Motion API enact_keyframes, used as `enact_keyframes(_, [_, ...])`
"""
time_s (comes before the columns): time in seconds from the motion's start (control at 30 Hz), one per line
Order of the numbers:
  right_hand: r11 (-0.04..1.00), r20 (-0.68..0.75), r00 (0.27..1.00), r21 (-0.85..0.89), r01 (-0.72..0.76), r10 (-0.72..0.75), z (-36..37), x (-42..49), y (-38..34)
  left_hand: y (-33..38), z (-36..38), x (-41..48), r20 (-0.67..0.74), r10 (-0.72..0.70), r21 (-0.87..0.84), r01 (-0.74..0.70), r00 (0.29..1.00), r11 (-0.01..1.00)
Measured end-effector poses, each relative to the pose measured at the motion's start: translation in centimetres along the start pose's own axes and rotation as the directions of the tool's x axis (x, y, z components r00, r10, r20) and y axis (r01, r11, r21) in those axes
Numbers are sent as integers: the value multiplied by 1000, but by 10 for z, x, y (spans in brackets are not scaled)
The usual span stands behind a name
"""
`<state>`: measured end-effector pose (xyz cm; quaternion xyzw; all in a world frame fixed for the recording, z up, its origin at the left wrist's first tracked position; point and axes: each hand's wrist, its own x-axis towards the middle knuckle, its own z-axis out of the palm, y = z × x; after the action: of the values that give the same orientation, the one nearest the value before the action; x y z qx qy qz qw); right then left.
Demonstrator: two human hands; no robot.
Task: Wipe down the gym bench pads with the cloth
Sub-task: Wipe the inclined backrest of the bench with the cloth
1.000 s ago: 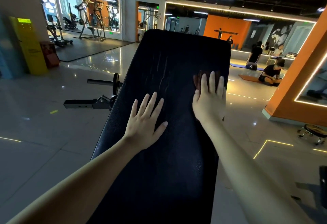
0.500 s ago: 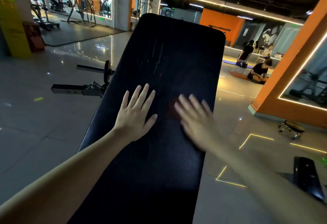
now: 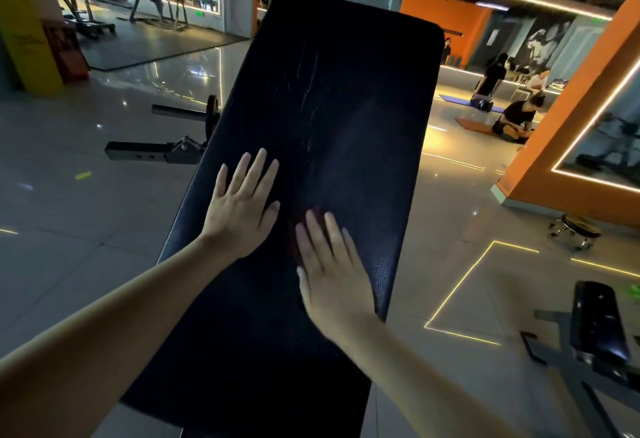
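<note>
Far left, a tall yellow stand stands by the wall, and a grey steel bar lies low over the floor. Next, the left hand lies flat with fingers spread on the long black padded bench surface, holding nothing. Just beside it the right hand, blurred and with fingers straight, presses the dark red cloth onto the pad's lower middle. Only a dim edge of the cloth shows. Further right, 2 people in black are on floor mats, with a small round stool nearer.

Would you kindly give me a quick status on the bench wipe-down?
Left hand flat on bench pad, bracing. Right hand flat, pressing cloth to pad, cloth mostly hidden beneath. No obstruction visible on pad.
</note>
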<state>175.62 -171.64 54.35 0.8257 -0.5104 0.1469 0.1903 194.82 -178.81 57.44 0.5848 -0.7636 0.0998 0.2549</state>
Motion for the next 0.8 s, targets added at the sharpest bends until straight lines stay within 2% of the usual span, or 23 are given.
enact_keyframes(0.1, [978, 87, 974, -5, 209, -207, 8, -52, -7, 2, 2, -7, 12, -10, -5, 10, 1000, 1000])
enact_keyframes(0.17, [932, 142, 926, -51, 360, -350, 5, -40, 18, 4, 2, -9, 17, -14, 5, 14, 1000, 1000])
enact_keyframes(0.23, [891, 153, 903, -160, 424, -402, -2, 2, 56, 6, 0, -11, 23, -5, 9, 5, 1000, 1000])
enact_keyframes(0.3, [930, 83, 953, -210, 303, -291, -17, 59, 99, 6, 1, -15, 30, 3, 5, -3, 1000, 1000])
enact_keyframes(0.37, [982, 59, 994, -159, 101, -93, -37, 104, 128, 8, 3, -20, 35, -3, -4, 3, 999, 1000])
enact_keyframes(0.47, [974, 30, 974, -33, -224, 225, -47, 132, 122, 10, 5, -27, 49, -23, -7, 23, 999, 1000])
enact_keyframes(0.53, [946, -28, 946, 3, -324, 324, -38, 121, 90, 9, 4, -30, 57, -19, -1, 19, 998, 1000])
enact_keyframes(0.63, [966, -60, 965, 56, -252, 255, -14, 63, 31, 6, 3, -36, 65, -9, 3, 9, 998, 1000])
enact_keyframes(0.8, [995, 37, 997, 67, 71, -73, 26, -86, -60, 1, 4, -45, 55, -15, -10, 16, 998, 1000])
